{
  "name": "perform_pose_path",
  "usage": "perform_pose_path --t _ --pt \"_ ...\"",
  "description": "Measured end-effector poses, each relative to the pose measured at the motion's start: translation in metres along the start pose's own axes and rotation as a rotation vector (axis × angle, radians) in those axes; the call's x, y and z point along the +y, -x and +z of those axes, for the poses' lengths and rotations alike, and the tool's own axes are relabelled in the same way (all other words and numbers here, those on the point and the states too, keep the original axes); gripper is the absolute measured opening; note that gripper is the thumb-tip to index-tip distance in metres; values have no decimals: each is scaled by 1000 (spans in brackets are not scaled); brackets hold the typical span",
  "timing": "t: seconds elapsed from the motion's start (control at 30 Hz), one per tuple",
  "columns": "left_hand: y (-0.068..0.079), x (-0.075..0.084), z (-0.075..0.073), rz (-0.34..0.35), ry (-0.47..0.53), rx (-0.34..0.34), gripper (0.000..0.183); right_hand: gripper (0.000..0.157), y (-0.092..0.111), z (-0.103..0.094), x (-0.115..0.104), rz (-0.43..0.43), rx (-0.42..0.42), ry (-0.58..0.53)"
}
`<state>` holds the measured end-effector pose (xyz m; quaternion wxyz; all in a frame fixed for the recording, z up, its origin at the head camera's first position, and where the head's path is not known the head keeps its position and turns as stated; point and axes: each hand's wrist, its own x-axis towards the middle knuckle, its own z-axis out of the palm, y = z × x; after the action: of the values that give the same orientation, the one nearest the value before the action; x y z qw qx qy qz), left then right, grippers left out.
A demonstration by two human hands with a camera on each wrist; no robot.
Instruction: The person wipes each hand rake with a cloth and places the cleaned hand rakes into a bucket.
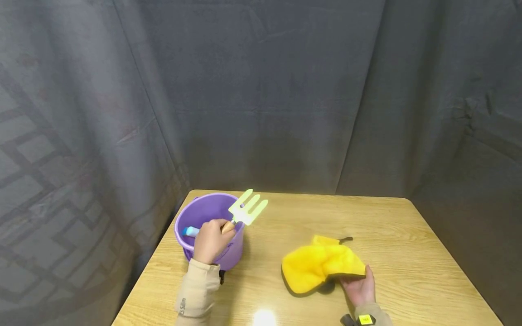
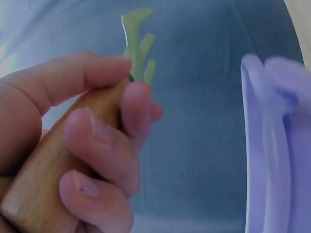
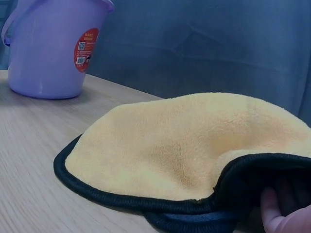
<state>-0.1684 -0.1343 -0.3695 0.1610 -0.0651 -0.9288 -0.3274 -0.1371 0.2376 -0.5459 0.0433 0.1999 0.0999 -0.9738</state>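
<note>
My left hand grips a hand fork by its wooden handle. The fork's pale green tines point up and away over the right rim of a purple bucket. Inside the bucket lies a light-blue and white object, partly hidden by the hand. On the right, my right hand holds the near right edge of a yellow cloth with dark edging. That edge is raised and bent over the fingers, most of which are hidden beneath it in the right wrist view.
Behind the big cloth, a smaller yellow piece with a dark strap end lies on the wooden table. Grey curtains hang around the back and sides. The bucket stands near the table's left edge.
</note>
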Motion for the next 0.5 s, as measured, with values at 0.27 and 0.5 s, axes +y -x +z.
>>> perform_pose_path --t 0.27,0.5 --pt "3 -12 -17 -94 58 48 6 57 -1 -7 -1 -5 14 73" --pt "7 -22 -27 -174 76 60 20 59 -3 -15 -1 -5 20 88"
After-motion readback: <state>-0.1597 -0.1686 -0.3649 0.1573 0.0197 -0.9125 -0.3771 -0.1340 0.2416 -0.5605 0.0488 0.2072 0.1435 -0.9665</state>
